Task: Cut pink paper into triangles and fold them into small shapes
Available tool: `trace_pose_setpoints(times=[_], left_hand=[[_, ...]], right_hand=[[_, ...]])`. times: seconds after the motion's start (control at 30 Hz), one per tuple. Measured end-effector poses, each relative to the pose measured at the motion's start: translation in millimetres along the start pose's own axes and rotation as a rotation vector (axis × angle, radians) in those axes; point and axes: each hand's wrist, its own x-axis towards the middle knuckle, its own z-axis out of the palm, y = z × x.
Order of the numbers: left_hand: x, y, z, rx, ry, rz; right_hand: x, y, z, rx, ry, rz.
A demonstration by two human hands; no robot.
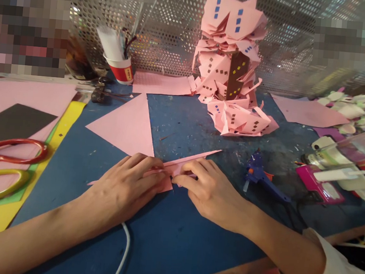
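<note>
On the blue tabletop, a piece of pink paper (187, 158) with a folded-up edge lies under both hands. My left hand (131, 175) presses on its left part, fingers bent and close together. The fingers of my right hand (204, 181) are pinched on the paper's right part, near a small dark mark. Much of the sheet is hidden beneath my hands. Just behind my left hand lies a flat pink paper triangle (127, 126).
A stack of folded pink paper pieces (232, 64) with small coloured squares stands at the back. Right are a blue glue gun (262, 176) and a pink device (320, 185). Scissors with red handles (15, 150) and yellow handles (2, 185) lie left. A paper cup (119, 69) holds sticks.
</note>
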Motion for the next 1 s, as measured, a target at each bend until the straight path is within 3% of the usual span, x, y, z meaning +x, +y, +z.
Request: trace_pose_setpoints(times=[0.63,1.0], left_hand=[[-0.5,-0.8,1.8,-0.008,-0.007,-0.009],[-2.5,-2.0,1.6,0.001,-0.013,-0.002]], right_hand=[[-4.3,2.2,-5.7,0.000,0.060,-0.044],[-2.9,1.3,-4.9,0.014,0.005,-0.020]])
